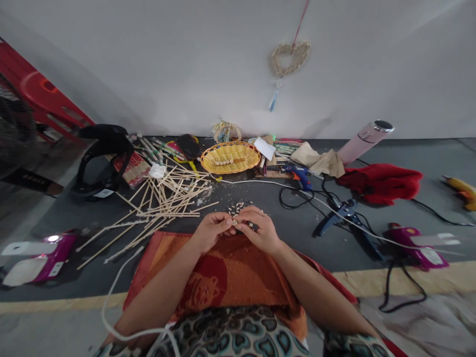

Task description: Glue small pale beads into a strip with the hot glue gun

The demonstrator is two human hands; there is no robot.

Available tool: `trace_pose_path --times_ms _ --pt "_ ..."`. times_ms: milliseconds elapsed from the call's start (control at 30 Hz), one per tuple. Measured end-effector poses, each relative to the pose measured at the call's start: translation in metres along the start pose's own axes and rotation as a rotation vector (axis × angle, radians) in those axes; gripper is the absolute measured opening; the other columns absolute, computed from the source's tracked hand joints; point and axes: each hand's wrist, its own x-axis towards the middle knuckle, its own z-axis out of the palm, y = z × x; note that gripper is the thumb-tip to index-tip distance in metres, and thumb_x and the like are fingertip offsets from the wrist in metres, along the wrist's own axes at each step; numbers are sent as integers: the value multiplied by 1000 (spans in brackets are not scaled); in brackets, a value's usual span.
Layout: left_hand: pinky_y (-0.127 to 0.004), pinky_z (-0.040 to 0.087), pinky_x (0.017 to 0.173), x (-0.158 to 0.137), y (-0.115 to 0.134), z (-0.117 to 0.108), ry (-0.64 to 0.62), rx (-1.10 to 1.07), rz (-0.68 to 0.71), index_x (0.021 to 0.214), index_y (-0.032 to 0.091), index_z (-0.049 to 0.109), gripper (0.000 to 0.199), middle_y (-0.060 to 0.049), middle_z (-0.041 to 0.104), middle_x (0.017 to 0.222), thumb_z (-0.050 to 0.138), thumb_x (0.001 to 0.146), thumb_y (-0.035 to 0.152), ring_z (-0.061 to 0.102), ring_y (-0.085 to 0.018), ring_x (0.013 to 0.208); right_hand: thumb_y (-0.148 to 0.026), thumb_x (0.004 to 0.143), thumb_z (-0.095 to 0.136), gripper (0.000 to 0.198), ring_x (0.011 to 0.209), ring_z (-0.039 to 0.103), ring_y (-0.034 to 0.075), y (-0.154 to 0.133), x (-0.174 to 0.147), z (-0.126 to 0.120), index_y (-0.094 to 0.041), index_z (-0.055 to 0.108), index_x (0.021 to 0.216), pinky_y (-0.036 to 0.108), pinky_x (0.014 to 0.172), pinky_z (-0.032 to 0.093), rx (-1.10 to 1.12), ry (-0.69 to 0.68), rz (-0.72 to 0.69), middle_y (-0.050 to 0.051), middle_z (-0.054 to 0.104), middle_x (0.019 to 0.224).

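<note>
My left hand (214, 229) and my right hand (260, 229) meet over the near edge of the table, fingertips pinched together. Between them is a small cluster of pale wooden pieces (235, 222), partly covered by my fingers. Just beyond my fingertips lie several short cut wooden bits (234, 208), scattered on the dark tabletop. Under my wrists an orange towel (245, 277) covers the table edge and my lap. To the left of my hands, long thin wooden sticks (174, 193) lie in a loose, crossing pile.
A yellow woven basket (230, 167) holds a few wooden pieces. At right are a blue glue gun (302, 176), blue-handled cutters (345, 213), a red cloth (383, 182) and a pink flask (366, 141). A white cable (260, 182) crosses the table. A beaded heart (290, 58) hangs on the wall.
</note>
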Motion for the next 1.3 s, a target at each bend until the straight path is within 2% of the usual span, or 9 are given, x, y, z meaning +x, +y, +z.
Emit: trace_pose_path --times_ms 133,400,600,800,1300 --pt "-20 40 59 1 -2 -2 13 65 15 73 12 69 27 -5 67 64 72 78 39 57 -9 58 -19 89 59 24 95 61 17 -1 1 -1 -22 65 112 33 84 53 -7 -64 8 8 64 100" --pt "-21 41 62 1 -2 -2 14 114 25 81 13 73 24 -5 70 71 73 76 37 58 -10 62 -19 86 64 19 94 61 17 2 1 -1 -21 67 104 32 85 52 -95 -24 -8 7 64 97" --pt "-21 40 58 -1 0 -1 31 137 -1 80 12 72 27 -5 69 67 73 75 39 56 -10 57 -21 88 61 19 93 62 17 2 2 -1 -21 66 106 32 83 54 -88 -55 -2 8 64 98" --pt "-20 40 58 -3 4 2 30 151 -19 77 14 70 21 -3 68 66 75 72 34 58 -10 59 -22 88 62 16 92 63 17 3 1 0 -21 68 103 32 83 54 -95 -52 -16 9 66 96" --pt "-20 42 61 0 -3 -3 29 190 -23 75 14 68 21 -2 66 67 73 73 34 56 -8 58 -21 88 62 14 90 63 17 6 0 2 -20 68 101 31 81 54 -84 -43 -25 8 66 93"
